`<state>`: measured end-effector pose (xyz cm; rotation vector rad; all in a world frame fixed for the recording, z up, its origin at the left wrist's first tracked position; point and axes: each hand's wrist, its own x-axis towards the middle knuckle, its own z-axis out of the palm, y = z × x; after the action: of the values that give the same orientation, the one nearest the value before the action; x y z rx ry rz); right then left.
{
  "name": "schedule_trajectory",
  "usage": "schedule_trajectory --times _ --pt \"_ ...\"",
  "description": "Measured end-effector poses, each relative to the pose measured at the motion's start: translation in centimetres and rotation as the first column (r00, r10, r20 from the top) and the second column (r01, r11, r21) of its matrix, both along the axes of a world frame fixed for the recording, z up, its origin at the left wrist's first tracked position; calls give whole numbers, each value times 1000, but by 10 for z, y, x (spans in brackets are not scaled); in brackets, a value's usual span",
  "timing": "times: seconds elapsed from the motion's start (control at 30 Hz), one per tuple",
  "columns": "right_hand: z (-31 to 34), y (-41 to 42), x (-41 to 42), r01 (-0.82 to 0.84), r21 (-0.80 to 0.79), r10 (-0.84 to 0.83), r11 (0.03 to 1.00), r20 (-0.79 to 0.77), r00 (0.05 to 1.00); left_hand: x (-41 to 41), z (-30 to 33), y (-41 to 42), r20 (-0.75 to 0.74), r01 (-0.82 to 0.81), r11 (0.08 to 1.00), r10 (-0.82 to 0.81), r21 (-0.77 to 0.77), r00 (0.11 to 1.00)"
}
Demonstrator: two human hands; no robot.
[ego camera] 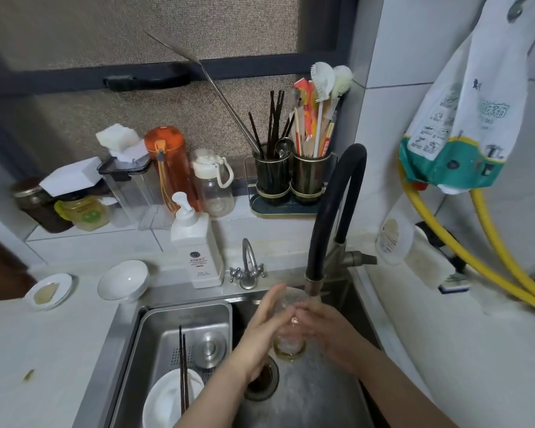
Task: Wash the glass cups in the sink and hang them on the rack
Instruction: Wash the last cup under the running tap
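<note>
I hold a glass cup [289, 332] upright over the sink [346, 307], under the black faucet [314, 282]. My left hand [264, 322] lies flat against its left side; my right hand [317, 324] grips its right.

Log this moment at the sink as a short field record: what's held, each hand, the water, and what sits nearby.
held item: clear glass cup, under the black curved faucet
left hand: left hand, fingers straight, pressed against the cup's side
right hand: right hand, fingers curled round the cup
water: running, splashing in the steel sink
drain tray: steel tray holding a white plate, dark chopsticks, a round steel lid
counter: white soap pump bottle, white bowl
rack: not in view
</note>
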<state>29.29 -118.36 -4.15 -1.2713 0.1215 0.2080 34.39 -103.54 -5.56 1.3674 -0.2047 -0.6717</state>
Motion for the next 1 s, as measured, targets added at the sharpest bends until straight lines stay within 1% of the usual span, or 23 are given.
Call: schedule_trajectory --times 0.1,0.13,0.2,0.23,0.27,0.33,0.37,0.4,0.43,0.5,0.57,0.63,0.67,0.7,0.77,0.83,0.9,0.93,0.97,1.0 --pt "8 0 -1 -139 -186 143 973 9 990 -2 7 -4 -103 -22 1000 24 22 994" --pt "10 -1 -1 -171 -223 174 960 -7 985 -1 9 -4 -127 -13 999 17 33 992" --pt "11 -3 -3 -155 -224 151 962 -34 988 -1 11 -1 -142 19 999 -13 35 990" --pt "10 -1 -2 -113 -197 107 974 -44 993 -2 10 1 -132 35 999 -32 17 991" --pt "9 0 -1 -55 -133 46 990 -63 997 -4 10 4 -115 54 999 -54 -9 992" --pt "10 3 3 64 61 -56 996 -129 990 -8 9 7 -64 83 996 -86 -38 994" --pt "12 6 4 89 139 -68 986 -147 987 -10 8 8 -30 75 997 -76 -23 997" --pt "14 7 5 88 171 -62 981 -150 987 -11 8 6 -4 38 999 -38 1 999" --pt "16 10 6 74 164 -49 984 -153 987 -11 9 4 4 -15 1000 15 26 1000" --pt "20 15 8 28 54 -19 998 -154 988 -8 14 -3 -14 -109 990 111 87 994" --pt "21 19 8 -70 -95 58 993 -122 991 -1 20 -8 -28 -150 974 157 168 987" --pt "19 19 5 -154 -243 134 958 -97 986 4 23 -12 -21 -111 961 121 254 992" --pt "18 18 3 -145 -247 125 958 -93 988 5 23 -12 -19 -89 959 98 268 995" --pt "19 17 2 -109 -191 90 976 -103 991 6 23 -12 -6 -82 959 87 271 996" --pt "17 14 2 -26 -22 23 999 -119 993 2 18 -10 25 -78 970 75 229 997" --pt "15 11 3 72 116 -56 991 -134 989 -5 9 -5 65 -65 984 55 168 996" --pt "13 11 4 67 193 -44 979 -126 991 -10 3 -2 81 -69 992 60 106 995" --pt "13 11 3 42 165 -25 985 -104 994 -10 2 -3 78 -87 992 80 88 994" --pt "12 11 2 14 75 -8 997 -79 997 -9 1 -5 72 -117 989 111 86 991" --pt "11 10 1 -31 -50 28 998 -57 998 -6 2 -9 53 -145 984 140 100 989"
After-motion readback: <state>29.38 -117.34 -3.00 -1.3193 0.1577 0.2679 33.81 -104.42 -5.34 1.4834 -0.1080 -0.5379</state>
